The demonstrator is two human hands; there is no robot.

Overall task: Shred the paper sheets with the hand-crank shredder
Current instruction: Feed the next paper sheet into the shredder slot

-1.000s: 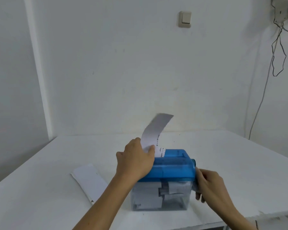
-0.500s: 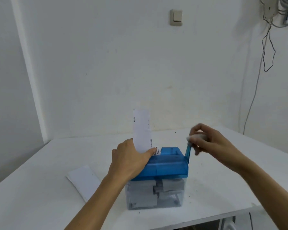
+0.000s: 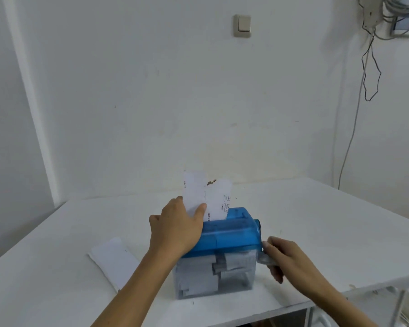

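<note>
At the right side of the 1 hand-crank shredder (image 3: 234, 234), the right hand (image 3: 290, 260) clenched the crank handle (image 3: 266, 258), low beside the clear bin. The left hand (image 3: 175, 227) lay on the shredder's blue top, pinching 1 printed sheet (image 3: 215, 197) that stood upright in the slot. Left of the shredder lay 1 paper stack (image 3: 111, 260). On the wall behind it was 1 light switch (image 3: 242, 25).

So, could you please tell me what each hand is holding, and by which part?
The left hand pinches the paper sheet at its lower left edge; the right hand grips the crank handle by its knob.
</note>
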